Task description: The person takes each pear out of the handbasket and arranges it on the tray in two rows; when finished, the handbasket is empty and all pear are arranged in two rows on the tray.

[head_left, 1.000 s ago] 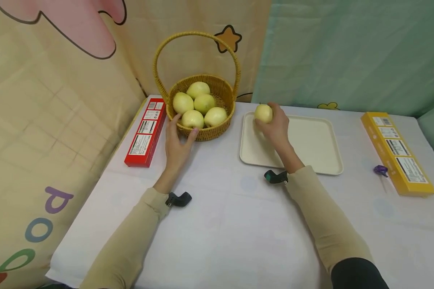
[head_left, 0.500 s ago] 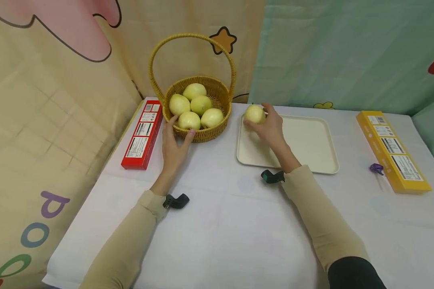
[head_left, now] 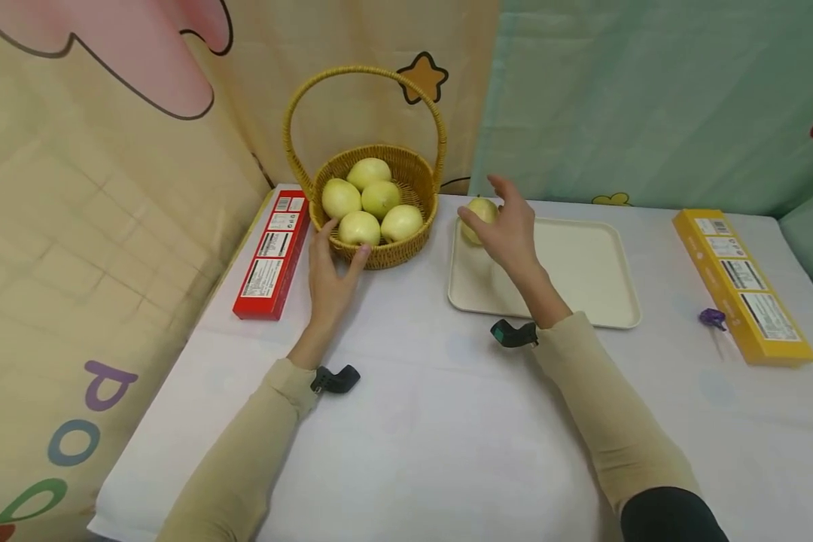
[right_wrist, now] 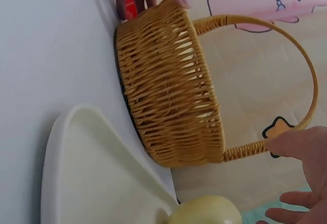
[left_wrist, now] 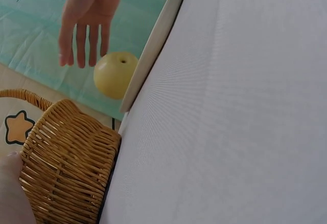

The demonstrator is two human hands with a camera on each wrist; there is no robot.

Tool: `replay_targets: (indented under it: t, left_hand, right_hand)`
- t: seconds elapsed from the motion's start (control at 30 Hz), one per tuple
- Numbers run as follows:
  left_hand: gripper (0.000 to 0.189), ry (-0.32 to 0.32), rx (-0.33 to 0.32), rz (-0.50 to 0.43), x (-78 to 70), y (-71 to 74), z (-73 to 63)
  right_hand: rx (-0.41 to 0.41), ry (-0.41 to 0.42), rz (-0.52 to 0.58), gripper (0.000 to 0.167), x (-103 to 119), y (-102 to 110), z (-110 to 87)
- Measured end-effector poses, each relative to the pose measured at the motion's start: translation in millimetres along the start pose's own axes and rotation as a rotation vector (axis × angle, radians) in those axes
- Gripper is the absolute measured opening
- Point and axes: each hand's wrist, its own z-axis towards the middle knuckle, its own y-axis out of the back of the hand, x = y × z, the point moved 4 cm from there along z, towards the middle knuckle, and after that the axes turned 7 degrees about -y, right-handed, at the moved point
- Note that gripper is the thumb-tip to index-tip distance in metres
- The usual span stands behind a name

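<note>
A round pale yellow-green apple (head_left: 482, 217) sits at the left far corner of the cream tray (head_left: 569, 263). Over it my right hand (head_left: 511, 233) is spread, thumb and fingers apart from the fruit, as the left wrist view of that hand (left_wrist: 94, 19) also shows. The woven basket (head_left: 406, 252) with its tall handle holds several similar apples (head_left: 380, 199). My left hand (head_left: 330, 282) holds the basket's front left side, with the thumb at the rim. In the right wrist view, its fingers lie along the basket's outer wall (right_wrist: 163, 81).
A red box (head_left: 271, 256) lies left of the basket. At the far right are a yellow box (head_left: 745, 290) and a purple-wrapped lollipop (head_left: 712, 318). Printed curtains (head_left: 650, 98) hang behind the table with its white cloth (head_left: 433, 436).
My right hand has lowered the apple onto the tray's left far corner and let go, its fingers spreading and rising off it. The left hand stays at the basket.
</note>
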Motion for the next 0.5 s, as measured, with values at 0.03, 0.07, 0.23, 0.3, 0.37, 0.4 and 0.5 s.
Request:
replay_targets:
  t: [0.03, 0.07, 0.23, 0.3, 0.37, 0.4, 0.5]
  left_hand:
    - [0.077, -0.005, -0.002, -0.001, -0.4, -0.2, 0.4]
    - [0.077, -0.009, -0.004, -0.001, -0.6, -0.5, 0.7]
    - [0.075, -0.005, -0.010, 0.002, 1.5, -2.3, 1.0]
    - [0.075, -0.002, -0.010, 0.002, 2.5, -2.7, 0.6]
    - [0.075, 0.001, -0.011, -0.001, 2.4, -2.5, -0.1]
    - [0.075, 0.000, -0.012, -0.001, 2.6, -2.3, -0.3]
    - [0.075, 0.001, -0.014, 0.001, 2.1, -1.1, -0.9]
  right_hand:
    - [-0.004, 0.015, 0.016, 0.075, 5, -1, -0.4]
    - [-0.006, 0.027, 0.027, 0.073, 10, -2, -0.9]
    - [0.022, 0.067, 0.079, 0.065, 31, -15, -4.4]
    - [0.043, 0.085, 0.093, 0.063, 39, -22, -5.9]
    - [0.070, 0.099, 0.104, 0.061, 45, -31, -6.5]
    - [0.086, 0.104, 0.107, 0.061, 48, -35, -6.1]
    - [0.138, 0.102, 0.117, 0.062, 56, -48, -2.8]
